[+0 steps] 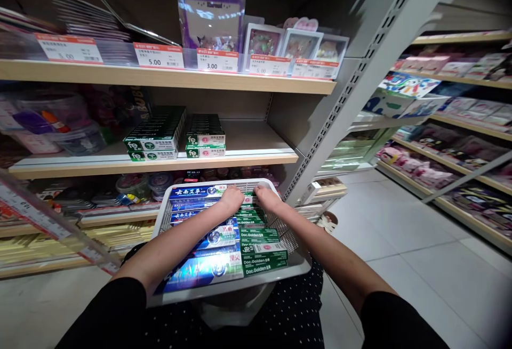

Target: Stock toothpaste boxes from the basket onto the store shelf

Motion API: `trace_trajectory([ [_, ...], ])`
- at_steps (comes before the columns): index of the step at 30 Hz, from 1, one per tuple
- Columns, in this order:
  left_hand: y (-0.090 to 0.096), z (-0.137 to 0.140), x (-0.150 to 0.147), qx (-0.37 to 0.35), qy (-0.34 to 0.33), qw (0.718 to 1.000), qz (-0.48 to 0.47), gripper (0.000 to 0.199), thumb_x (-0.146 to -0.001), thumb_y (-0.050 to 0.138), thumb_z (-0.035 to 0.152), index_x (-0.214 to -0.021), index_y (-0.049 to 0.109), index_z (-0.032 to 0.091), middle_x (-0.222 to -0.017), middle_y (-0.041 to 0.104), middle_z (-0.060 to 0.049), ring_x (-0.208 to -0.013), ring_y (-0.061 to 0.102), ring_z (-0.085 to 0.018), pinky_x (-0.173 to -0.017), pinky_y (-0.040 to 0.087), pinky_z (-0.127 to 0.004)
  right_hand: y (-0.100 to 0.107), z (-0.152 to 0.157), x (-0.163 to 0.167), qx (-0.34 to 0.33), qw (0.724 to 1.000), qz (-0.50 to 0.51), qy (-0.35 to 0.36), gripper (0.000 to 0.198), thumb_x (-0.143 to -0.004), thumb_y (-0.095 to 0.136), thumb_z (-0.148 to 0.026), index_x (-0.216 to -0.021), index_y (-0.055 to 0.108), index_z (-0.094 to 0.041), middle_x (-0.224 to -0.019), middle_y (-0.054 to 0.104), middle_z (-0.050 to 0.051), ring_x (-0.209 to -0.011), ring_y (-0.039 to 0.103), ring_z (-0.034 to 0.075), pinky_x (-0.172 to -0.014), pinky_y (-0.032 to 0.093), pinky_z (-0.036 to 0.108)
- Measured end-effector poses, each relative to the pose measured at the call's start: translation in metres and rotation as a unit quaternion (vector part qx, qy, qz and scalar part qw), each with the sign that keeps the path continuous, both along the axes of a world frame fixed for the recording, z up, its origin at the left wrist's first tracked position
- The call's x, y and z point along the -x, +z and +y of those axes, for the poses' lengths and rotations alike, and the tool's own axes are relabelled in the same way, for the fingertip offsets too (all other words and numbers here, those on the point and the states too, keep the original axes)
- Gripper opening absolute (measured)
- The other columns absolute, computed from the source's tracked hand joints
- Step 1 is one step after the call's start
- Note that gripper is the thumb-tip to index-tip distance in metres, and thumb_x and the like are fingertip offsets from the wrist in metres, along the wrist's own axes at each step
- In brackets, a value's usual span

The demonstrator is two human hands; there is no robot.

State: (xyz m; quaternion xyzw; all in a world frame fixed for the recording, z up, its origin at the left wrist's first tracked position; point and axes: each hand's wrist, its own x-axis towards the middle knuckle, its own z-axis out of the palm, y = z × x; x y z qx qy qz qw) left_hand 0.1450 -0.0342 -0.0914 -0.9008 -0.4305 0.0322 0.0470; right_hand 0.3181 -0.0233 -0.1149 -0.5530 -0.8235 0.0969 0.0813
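A white plastic basket [160, 279] rests over my lap, with rows of boxes in it. Blue toothpaste boxes [204, 272] fill its left side, and green Doc.Golden toothpaste boxes [262, 258] lie stacked along the right. Both hands reach to the far end of the basket. My left hand [232, 200] has its fingers curled at the left end of a green toothpaste box [248, 199]. Close by, my right hand [266, 199] is closed at the same box's right end. My fingertips are partly hidden.
Green boxes [154, 146] stand in two stacked groups on the middle shelf [260, 149]. Clear plastic tubs [60, 120] are at its left. Priced goods line the upper shelf [160, 74]. A grey metal upright [340, 98] rises at the right, and more stocked shelves [460, 125] stand beyond the aisle.
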Motion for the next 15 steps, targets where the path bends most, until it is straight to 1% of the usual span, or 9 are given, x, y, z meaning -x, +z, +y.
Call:
trace_trajectory([
  [6,-0.015,0.008,-0.006,0.007,0.020,1.000,0.010,0.017,-0.080,0.058,0.006,-0.080,0.075,0.010,-0.087,0.073,-0.018,-0.086,0.066,-0.024,-0.084,0.041,-0.036,-0.008,0.004,-0.002,-0.006,0.997,-0.073,0.000,0.025,-0.081,0.045,0.000,-0.091,0.066,-0.008,-0.101,0.067,0.017,-0.088,0.062,0.025,-0.083,0.047,0.031],
  [12,-0.023,0.011,-0.010,-0.003,0.043,0.999,0.005,0.017,-0.081,0.059,0.010,-0.084,0.075,0.012,-0.097,0.072,-0.018,-0.092,0.062,-0.024,-0.086,0.036,-0.035,-0.008,-0.002,0.000,-0.015,0.996,-0.091,0.001,0.027,-0.086,0.042,-0.003,-0.098,0.065,-0.010,-0.107,0.066,0.018,-0.100,0.059,0.026,-0.091,0.044,0.031],
  [15,-0.024,0.010,-0.008,-0.005,0.047,0.999,-0.002,0.017,-0.082,0.057,0.011,-0.085,0.074,0.011,-0.097,0.072,-0.018,-0.094,0.062,-0.024,-0.087,0.036,-0.035,-0.007,-0.005,0.000,-0.011,0.995,-0.096,0.014,0.027,-0.088,0.040,-0.004,-0.102,0.063,-0.010,-0.107,0.066,0.018,-0.100,0.060,0.026,-0.091,0.044,0.032],
])
